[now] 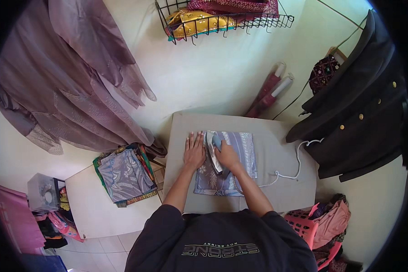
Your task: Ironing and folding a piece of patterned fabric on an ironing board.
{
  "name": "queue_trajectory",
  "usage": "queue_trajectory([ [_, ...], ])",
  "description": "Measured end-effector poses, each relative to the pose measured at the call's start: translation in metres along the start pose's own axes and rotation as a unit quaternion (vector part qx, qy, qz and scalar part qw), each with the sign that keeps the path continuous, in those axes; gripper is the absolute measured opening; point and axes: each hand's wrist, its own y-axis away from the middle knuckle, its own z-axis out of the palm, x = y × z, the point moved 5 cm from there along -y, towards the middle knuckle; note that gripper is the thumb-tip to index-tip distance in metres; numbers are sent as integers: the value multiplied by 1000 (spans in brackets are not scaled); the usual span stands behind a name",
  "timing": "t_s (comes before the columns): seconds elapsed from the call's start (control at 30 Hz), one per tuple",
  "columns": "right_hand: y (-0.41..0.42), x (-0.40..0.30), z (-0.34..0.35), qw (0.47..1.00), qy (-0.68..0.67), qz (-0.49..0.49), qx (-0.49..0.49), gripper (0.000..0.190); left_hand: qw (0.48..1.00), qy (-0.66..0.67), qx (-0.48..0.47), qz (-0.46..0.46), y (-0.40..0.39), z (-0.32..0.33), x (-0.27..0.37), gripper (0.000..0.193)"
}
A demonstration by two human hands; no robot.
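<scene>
My right hand grips the handle of an electric clothes iron, which is on a folded patterned cloth in blue-grey and white. My left hand lies flat with fingers extended, at the cloth's left edge just beside the iron. Beneath the cloth is the grey fabric-covered ironing surface. The iron's pale cord passes under or behind my right forearm and curves away to the right. Part of the cloth is hidden by the iron and my right hand.
Folded patterned cloths are stacked on a white table at left. A mauve garment and a dark jacket with gold buttons hang at either side. A pink basket of clothes stands lower right; a wire basket is on the wall.
</scene>
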Motion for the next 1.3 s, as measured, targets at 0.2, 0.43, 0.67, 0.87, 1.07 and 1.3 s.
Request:
queue_trajectory([
  [0.2, 7, 42, -45, 996, 30, 73, 31, 39, 1000, -7, 11, 3, 0, 0, -2, 63],
  [0.43, 16, 57, -81, 993, 56, 74, 72, 40, 998, 30, 47, 41, -12, -14, 22, 63],
  [0.67, 25, 20, -45, 996, 7, 89, 13, 39, 993, -11, -60, 102, -25, 15, 28, 61],
  [0.87, 21, 59, -83, 994, 22, 97, 39, 40, 994, -11, -28, 105, -27, 13, 29, 60],
  [1.07, 25, 73, -112, 994, 37, 90, 56, 43, 988, -54, -88, 115, -37, 7, 33, 60],
  [1.3, 47, 48, -81, 993, 21, 115, -21, 42, 971, 42, -62, 228, -52, 10, 35, 58],
])
